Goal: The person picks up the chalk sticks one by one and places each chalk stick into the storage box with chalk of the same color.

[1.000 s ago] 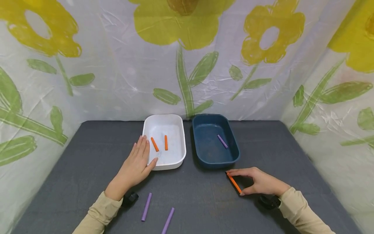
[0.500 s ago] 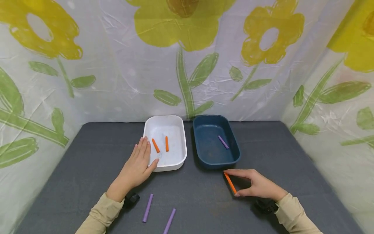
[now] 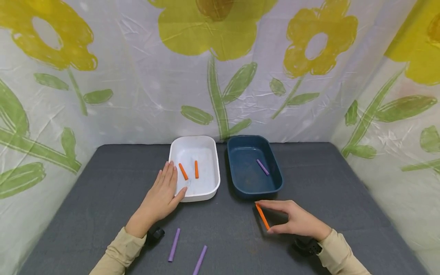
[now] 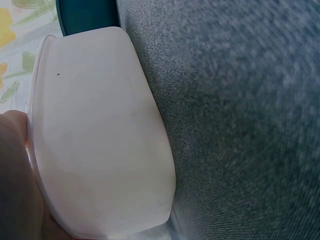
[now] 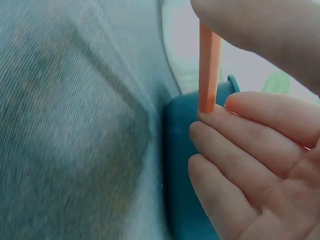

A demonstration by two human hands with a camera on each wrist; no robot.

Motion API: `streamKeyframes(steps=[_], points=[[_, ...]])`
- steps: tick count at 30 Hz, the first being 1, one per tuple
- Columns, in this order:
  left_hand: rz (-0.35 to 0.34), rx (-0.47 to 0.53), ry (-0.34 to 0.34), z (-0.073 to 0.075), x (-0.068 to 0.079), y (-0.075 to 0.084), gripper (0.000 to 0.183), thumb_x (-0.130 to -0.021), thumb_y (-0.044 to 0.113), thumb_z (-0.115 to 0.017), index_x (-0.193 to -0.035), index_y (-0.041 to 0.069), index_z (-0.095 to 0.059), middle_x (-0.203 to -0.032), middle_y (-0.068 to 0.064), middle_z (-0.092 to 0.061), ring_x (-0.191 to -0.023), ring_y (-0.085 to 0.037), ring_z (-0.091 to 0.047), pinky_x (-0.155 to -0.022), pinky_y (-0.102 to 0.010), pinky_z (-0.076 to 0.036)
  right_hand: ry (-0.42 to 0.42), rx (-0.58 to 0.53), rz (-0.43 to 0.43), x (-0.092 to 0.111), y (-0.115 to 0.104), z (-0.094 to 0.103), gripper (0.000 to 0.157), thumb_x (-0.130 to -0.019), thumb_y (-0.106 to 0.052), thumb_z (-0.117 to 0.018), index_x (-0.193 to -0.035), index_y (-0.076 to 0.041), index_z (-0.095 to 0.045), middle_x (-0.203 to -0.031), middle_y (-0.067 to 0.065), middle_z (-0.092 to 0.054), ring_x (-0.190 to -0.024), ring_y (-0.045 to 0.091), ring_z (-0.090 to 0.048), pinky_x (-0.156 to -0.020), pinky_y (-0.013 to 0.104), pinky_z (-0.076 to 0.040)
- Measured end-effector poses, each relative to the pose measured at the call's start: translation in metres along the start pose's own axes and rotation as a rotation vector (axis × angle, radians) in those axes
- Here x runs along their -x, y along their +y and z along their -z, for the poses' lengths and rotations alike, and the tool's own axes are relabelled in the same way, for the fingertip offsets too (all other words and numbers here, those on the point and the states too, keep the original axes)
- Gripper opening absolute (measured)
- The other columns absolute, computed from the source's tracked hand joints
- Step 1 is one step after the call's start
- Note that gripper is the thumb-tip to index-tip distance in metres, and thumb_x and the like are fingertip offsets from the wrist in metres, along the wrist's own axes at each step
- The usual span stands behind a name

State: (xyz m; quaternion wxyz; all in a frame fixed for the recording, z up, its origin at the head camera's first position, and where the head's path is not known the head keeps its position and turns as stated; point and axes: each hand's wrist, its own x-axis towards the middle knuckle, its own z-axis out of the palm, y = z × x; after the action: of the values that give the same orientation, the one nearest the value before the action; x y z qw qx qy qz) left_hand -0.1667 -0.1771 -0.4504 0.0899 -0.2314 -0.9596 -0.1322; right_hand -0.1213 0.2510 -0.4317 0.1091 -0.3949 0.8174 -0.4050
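Note:
My right hand pinches an orange crayon-like stick by its two ends, thumb at the near end and a fingertip at the far one. In the right wrist view the orange stick has flat, faceted sides. It is held in front of the near side of the dark blue tray, which contains one purple stick. My left hand rests with straight fingers on the left side of the white tray, thumb at its near corner. Two orange sticks lie inside that tray.
Two more purple sticks lie on the dark grey cloth near the front. The trays stand side by side, close to the flower-printed curtain at the back, which also encloses both sides.
My right hand has moved left with the pinched orange stick, which has come off to the left of its earlier spot by the blue tray. The left hand has stayed at the white tray.

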Motion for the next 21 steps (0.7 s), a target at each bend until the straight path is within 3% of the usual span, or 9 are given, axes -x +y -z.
streamKeyframes(steps=[21], points=[[-0.003, 0.002, 0.013, 0.0, 0.001, 0.001, 0.076, -0.103, 0.037, -0.049, -0.147, -0.02, -0.024, -0.159, -0.033, -0.009, -0.149, -0.043, -0.006, -0.118, -0.057, -0.015, 0.005, 0.044, 0.143, -0.03, -0.029, -0.005, 0.073, -0.086, -0.027, -0.079, -0.148, -0.007, -0.047, -0.146, 0.01, -0.052, -0.133, 0.023, -0.05, -0.104, 0.036, -0.046]])
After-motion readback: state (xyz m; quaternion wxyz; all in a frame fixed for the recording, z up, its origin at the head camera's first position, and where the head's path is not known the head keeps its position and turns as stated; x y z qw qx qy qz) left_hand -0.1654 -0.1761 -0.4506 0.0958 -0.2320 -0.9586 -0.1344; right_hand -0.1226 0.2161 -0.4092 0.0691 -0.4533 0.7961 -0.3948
